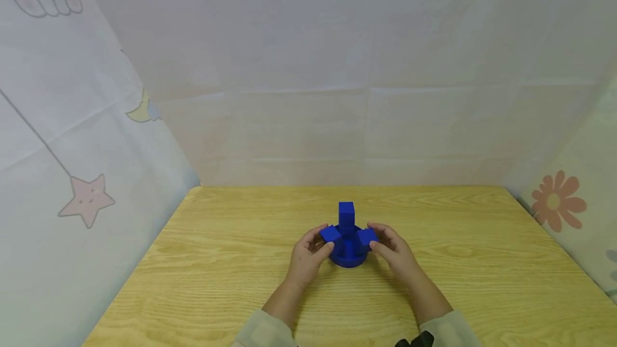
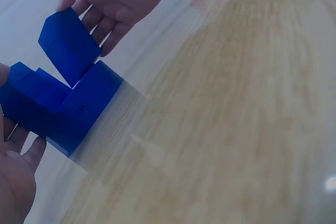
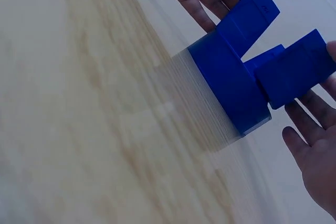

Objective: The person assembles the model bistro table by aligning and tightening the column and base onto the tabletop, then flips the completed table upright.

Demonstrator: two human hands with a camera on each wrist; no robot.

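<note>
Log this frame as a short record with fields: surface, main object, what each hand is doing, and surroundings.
surface: wooden table
main object: blue round base bearing three blue blocks, the middle block upright, the other two splayed outward
left hand: at the left block, thumb on it, fingers straight beside it; firm grip not certain
right hand: at the right block, fingers straight against it
sleeves: light-coloured, at the bottom edge of the head view
surroundings: pale curtain printed with a star and a flower, on three sides
</note>
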